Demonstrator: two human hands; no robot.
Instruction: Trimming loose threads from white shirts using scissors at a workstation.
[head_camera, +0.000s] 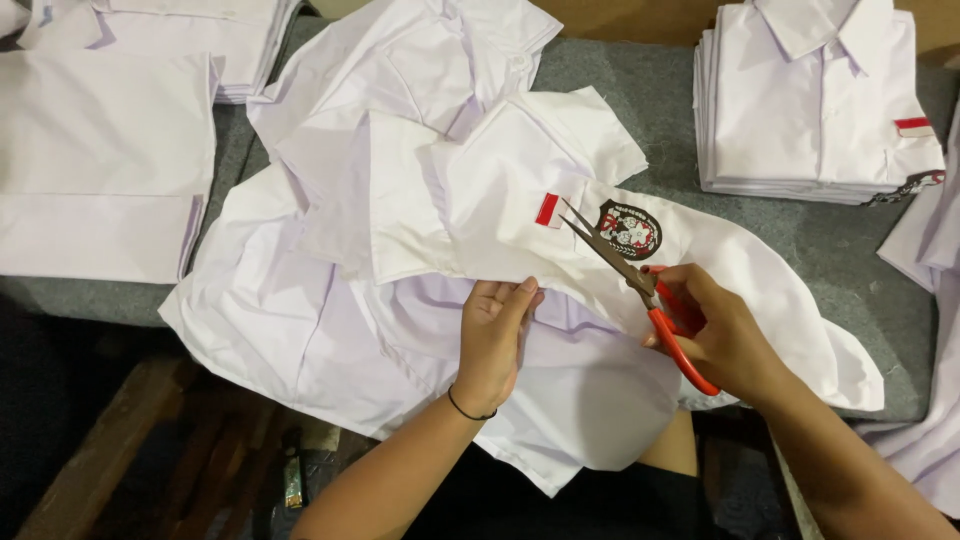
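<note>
A loose white shirt lies spread over the grey table in front of me. Its front carries a small red and white flag patch and a dark round emblem patch. My left hand pinches the shirt's lower fold, fingers curled on the cloth. My right hand grips orange-handled scissors. The blades stand apart and point up-left, their tips lying between the flag patch and the emblem. A thin black band circles my left wrist.
A neat stack of folded white shirts stands at the back right. More folded white shirts lie at the left and back left. White cloth hangs over the right edge. Dark floor and a wooden piece lie below the table's front edge.
</note>
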